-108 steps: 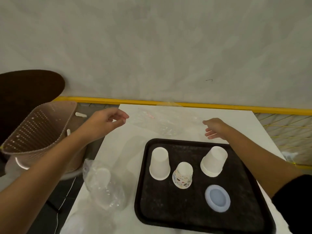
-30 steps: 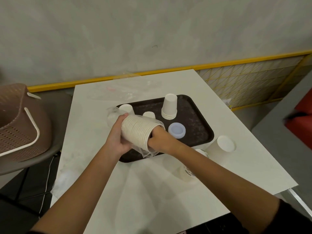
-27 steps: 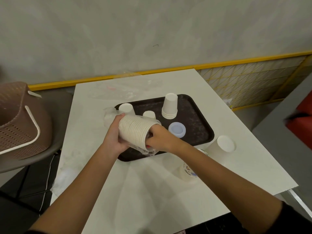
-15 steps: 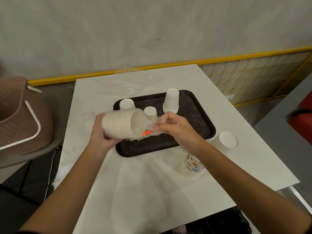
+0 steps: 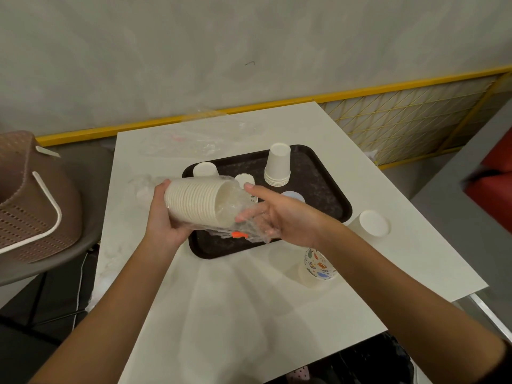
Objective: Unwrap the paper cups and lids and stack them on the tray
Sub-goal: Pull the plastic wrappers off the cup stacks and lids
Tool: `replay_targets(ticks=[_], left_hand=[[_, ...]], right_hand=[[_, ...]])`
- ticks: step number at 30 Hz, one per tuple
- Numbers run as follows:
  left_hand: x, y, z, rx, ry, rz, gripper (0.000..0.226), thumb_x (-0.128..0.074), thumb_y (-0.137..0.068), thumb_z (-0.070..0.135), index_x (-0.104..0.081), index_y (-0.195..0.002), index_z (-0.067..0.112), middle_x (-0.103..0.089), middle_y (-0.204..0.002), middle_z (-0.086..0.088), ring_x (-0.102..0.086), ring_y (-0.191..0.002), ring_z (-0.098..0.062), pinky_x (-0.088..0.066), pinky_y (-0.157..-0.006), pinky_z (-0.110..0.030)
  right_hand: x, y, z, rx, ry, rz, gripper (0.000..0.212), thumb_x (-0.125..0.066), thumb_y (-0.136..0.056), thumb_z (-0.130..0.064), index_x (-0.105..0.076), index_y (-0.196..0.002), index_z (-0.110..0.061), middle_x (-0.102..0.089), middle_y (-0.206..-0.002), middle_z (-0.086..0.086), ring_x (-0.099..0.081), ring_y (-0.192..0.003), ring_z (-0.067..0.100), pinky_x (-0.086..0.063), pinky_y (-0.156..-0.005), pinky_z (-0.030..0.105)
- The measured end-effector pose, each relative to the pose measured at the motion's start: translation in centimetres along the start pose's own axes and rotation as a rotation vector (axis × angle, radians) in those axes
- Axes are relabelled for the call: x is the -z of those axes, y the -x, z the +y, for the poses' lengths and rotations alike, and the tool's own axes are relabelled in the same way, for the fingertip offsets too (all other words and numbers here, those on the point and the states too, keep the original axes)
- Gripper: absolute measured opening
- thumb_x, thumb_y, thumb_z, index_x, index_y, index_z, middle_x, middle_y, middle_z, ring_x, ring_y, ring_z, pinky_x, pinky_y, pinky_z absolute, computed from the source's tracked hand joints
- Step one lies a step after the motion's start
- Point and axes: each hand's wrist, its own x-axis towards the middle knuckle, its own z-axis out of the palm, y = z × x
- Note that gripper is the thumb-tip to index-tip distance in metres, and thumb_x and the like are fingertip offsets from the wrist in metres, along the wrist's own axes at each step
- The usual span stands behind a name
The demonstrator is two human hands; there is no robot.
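Observation:
A stack of white paper cups [image 5: 198, 203] lies sideways in clear plastic wrap [image 5: 249, 231], held above the near left corner of the black tray [image 5: 318, 173]. My left hand [image 5: 163, 214] grips the stack's closed end. My right hand [image 5: 279, 214] is at the stack's open mouth, thumb and fingers stretched out, with the loose wrap draped over the fingers. On the tray stand an upside-down cup stack [image 5: 277, 164], a single white cup [image 5: 205, 169], a patterned cup [image 5: 245, 179] and a pale blue lid [image 5: 293, 194], partly hidden by my hand.
Off the tray, a white cup stack [image 5: 371, 223] and a patterned cup [image 5: 318, 268] stand on the white table [image 5: 235, 300]. Empty clear wrappers [image 5: 194, 139] lie at the table's back. A brown perforated basket [image 5: 27, 203] sits on a grey chair to the left.
My right hand has released its pinch on the wrap's end and dropped to the stack's mouth with fingers stretched out. The stack has tilted mouth-down toward the right.

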Motion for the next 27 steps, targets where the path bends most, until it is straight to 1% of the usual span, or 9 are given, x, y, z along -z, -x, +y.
replay_targets(ticks=[3, 6, 9, 13, 15, 18, 21, 24, 27], left_hand=[[0.3, -0.2, -0.5, 0.023, 0.012, -0.051, 0.032, -0.058, -0.082, 0.045, -0.063, -0.103, 0.021, -0.071, -0.093, -0.002, -0.072, -0.075, -0.021, -0.058, -0.060, -0.045], [0.8, -0.5, -0.6, 0.028, 0.019, -0.031, 0.030, -0.058, -0.083, 0.044, -0.062, -0.101, 0.021, -0.072, -0.086, -0.004, -0.072, -0.075, -0.023, -0.058, -0.061, -0.047], [1.1, -0.7, -0.5, 0.034, 0.012, 0.006, 0.039, -0.060, -0.081, 0.045, -0.057, -0.112, 0.022, -0.067, -0.102, -0.006, -0.067, -0.091, -0.026, -0.057, -0.066, -0.049], [1.0, -0.7, -0.2, 0.030, 0.013, -0.002, 0.033, -0.058, -0.083, 0.045, -0.060, -0.106, 0.021, -0.067, -0.099, -0.006, -0.066, -0.090, -0.025, -0.058, -0.064, -0.047], [0.8, -0.8, -0.2, 0.038, 0.008, 0.000, 0.035, -0.058, -0.083, 0.045, -0.059, -0.108, 0.021, -0.067, -0.098, -0.006, -0.066, -0.091, -0.026, -0.058, -0.063, -0.048], [0.5, -0.9, -0.3, 0.047, 0.004, 0.000, 0.038, -0.059, -0.082, 0.043, -0.058, -0.113, 0.021, -0.066, -0.101, -0.007, -0.065, -0.092, -0.027, -0.057, -0.062, -0.051], [0.2, -0.8, -0.4, 0.061, 0.021, -0.008, 0.035, -0.060, -0.082, 0.042, -0.056, -0.110, 0.020, -0.064, -0.103, -0.009, -0.064, -0.094, -0.029, -0.055, -0.065, -0.055], [0.1, -0.9, -0.4, 0.066, 0.044, -0.002, 0.035, -0.060, -0.082, 0.042, -0.058, -0.108, 0.019, -0.064, -0.102, -0.010, -0.064, -0.093, -0.030, -0.056, -0.064, -0.054], [0.1, -0.9, -0.2, 0.047, 0.050, 0.006, 0.030, -0.058, -0.083, 0.042, -0.060, -0.103, 0.020, -0.064, -0.103, -0.009, -0.062, -0.094, -0.029, -0.053, -0.065, -0.055]], right_hand=[[-0.2, -0.1, 0.0, 0.109, -0.108, 0.039, 0.020, -0.060, -0.088, -0.027, -0.074, -0.089, -0.012, -0.049, -0.049, 0.004, -0.054, -0.071, 0.021, -0.050, -0.084, 0.024], [0.0, -0.3, 0.3, 0.265, -0.153, 0.116, 0.018, -0.055, -0.091, -0.014, -0.067, -0.104, -0.010, -0.042, -0.042, -0.005, -0.043, -0.053, 0.008, -0.048, -0.088, 0.033], [0.3, -0.4, 0.0, 0.344, -0.250, 0.203, 0.016, -0.053, -0.092, -0.013, -0.065, -0.101, -0.011, -0.063, -0.077, 0.002, -0.059, -0.079, 0.010, -0.050, -0.080, 0.024], [0.5, -0.2, -0.3, 0.402, -0.424, 0.059, 0.028, -0.037, -0.094, -0.011, -0.064, -0.090, -0.006, -0.064, -0.118, 0.008, -0.057, -0.114, 0.015, -0.045, -0.095, 0.025], [0.4, -0.2, -0.3, 0.428, -0.241, 0.055, 0.033, -0.033, -0.093, -0.005, -0.066, -0.091, -0.005, -0.064, -0.118, 0.001, -0.056, -0.113, 0.007, -0.044, -0.094, 0.020], [0.0, -0.5, -0.3, 0.512, 0.330, 0.212, 0.031, -0.036, -0.097, -0.005, -0.063, -0.112, -0.009, -0.059, -0.103, -0.013, -0.053, -0.090, -0.007, -0.041, -0.075, 0.001], [-0.6, -1.6, -0.2, 0.623, 0.767, 0.279, 0.031, -0.047, -0.096, -0.018, -0.057, -0.125, -0.020, -0.044, -0.104, -0.003, -0.045, -0.078, 0.001, -0.039, -0.071, 0.006], [-0.5, -2.3, -0.6, 0.568, 0.935, 0.348, 0.029, -0.050, -0.094, -0.028, -0.057, -0.121, -0.020, -0.035, -0.104, 0.000, -0.041, -0.076, 0.003, -0.036, -0.072, 0.008], [-0.2, -2.4, -1.2, 0.517, 0.916, 0.372, 0.027, -0.049, -0.094, -0.032, -0.059, -0.114, -0.017, -0.037, -0.106, 0.002, -0.045, -0.087, 0.010, -0.038, -0.081, 0.017]])
